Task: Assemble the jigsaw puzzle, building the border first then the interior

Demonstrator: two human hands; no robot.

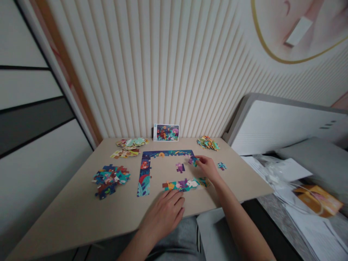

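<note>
My right hand [207, 167] pinches a purple-and-blue jigsaw puzzle piece [193, 161] by the upper right corner of a partly joined puzzle border [144, 170]. The border runs down the left side and along the top. My left hand [170, 207] lies flat on the table, fingers stretched out, its fingertips at a joined strip of puzzle pieces [187, 184] with a white animal on it. Inside the border lies a loose pink-and-purple piece [179, 167]. A single blue piece [222, 166] rests to the right of my right hand.
A heap of blue and red pieces [110, 179] lies at the left of the table [81, 214]. Two more heaps, one pale [132, 143] and one orange-green [208, 143], lie at the back. A picture card [166, 132] leans against the ribbed wall. A bed [293, 123] stands right.
</note>
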